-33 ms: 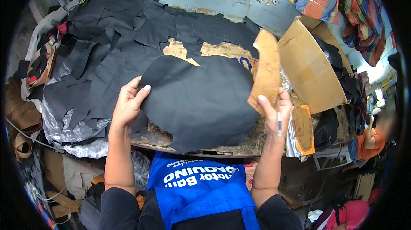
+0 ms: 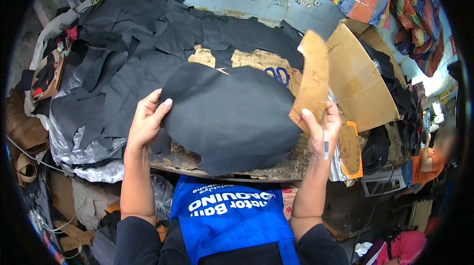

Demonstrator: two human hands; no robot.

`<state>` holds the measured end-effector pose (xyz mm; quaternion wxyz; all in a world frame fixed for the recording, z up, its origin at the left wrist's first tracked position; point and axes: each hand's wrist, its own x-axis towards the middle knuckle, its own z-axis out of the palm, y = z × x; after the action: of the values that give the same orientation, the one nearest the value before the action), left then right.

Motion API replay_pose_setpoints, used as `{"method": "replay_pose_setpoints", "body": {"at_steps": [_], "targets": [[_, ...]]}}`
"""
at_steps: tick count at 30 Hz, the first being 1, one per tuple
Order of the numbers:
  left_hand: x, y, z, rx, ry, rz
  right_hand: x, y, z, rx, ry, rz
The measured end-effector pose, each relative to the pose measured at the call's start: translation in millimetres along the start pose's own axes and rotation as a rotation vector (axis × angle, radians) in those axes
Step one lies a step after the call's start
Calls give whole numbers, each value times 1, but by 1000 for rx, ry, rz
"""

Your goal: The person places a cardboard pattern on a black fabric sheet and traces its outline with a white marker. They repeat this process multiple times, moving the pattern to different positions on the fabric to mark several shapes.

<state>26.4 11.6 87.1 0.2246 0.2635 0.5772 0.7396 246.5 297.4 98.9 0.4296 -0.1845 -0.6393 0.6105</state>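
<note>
A large rounded piece of black leather-like sheet point(image 2: 232, 112) is spread in front of me above the worktable. My left hand point(image 2: 149, 117) pinches its left edge, thumb on top. In my right hand point(image 2: 322, 126) is a curved brown cardboard template point(image 2: 313, 75), held upright by its lower end between thumb and fingers. A pen point(image 2: 326, 145) with a pale barrel is tucked in the same hand, pointing down toward the wrist. The sheet's right edge lies close beside the template's lower end; I cannot tell whether they touch.
Black sheet scraps point(image 2: 118, 62) cover the table's left and back. An open cardboard box point(image 2: 363, 75) stands at the right, near an orange-edged brown template point(image 2: 351, 149) on papers. A small scrap box point(image 2: 47, 75) sits far left. Another person point(image 2: 430, 164) is at far right.
My right hand has shifted slightly to the right with the template and pen, uncovering more of the table beside the sheet. My left hand stays almost where it was.
</note>
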Motion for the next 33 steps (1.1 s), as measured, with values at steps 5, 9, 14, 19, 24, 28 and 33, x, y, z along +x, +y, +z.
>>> {"method": "replay_pose_setpoints", "body": {"at_steps": [5, 9, 14, 19, 24, 28, 33], "targets": [[-17, 24, 15, -114, 29, 62, 3, -47, 3, -91, 33, -281], [-22, 24, 20, -264, 21, 156, 14, -68, 6, -39, 68, -393], [-27, -28, 25, -270, 198, 61, 44, -51, 13, -190, 99, -297], [-41, -93, 23, 130, 257, -90, 31, -18, -4, -21, 47, -137], [-37, -90, 1, 521, 357, -40, 10, 17, -25, -13, 61, -1], [-13, -69, -2, 1162, 493, 241, -8, 39, -29, 87, 175, 83], [0, -86, 71, 1467, 155, 213, -38, 74, 16, 350, 150, 291]]}}
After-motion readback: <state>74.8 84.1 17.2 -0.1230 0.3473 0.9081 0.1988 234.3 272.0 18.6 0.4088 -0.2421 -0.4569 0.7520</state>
